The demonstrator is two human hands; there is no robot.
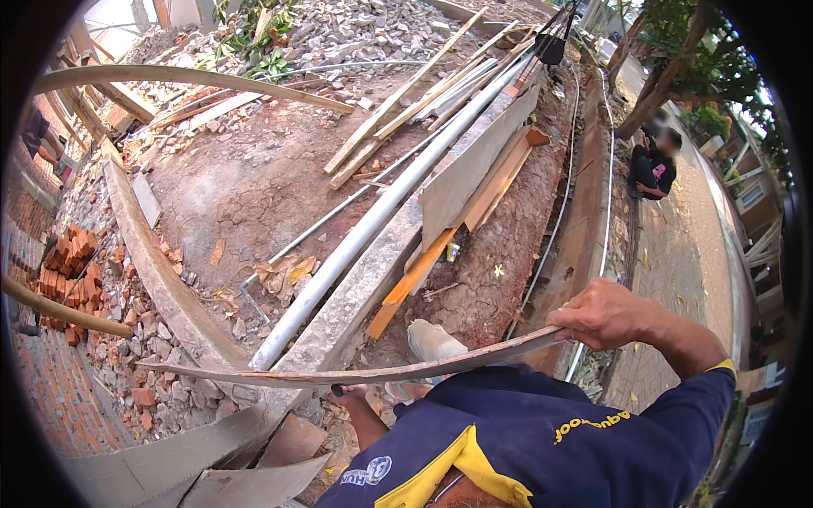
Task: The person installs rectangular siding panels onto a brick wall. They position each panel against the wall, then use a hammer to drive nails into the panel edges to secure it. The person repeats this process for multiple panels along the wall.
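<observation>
Above the long grey pipe (373,222), a thin curved wooden strip (339,375) is held crosswise, one end gripped in the right hand (603,316), fingers closed around it. The strip's other end reaches out over brick rubble (144,356) on the pipe's left side. The left hand (349,394) is seen only partly below the strip, near the pipe's lower end; whether it grips the strip cannot be told. A white shoe (434,341) is planted on bare soil just right of the pipe. An orange-edged plank (415,279) and a grey board (474,165) lie alongside the pipe on its right. Stacked red bricks (72,271) are well left of the pipe. A seated person (654,165) is seen far right of the pipe, on the paved walk.
</observation>
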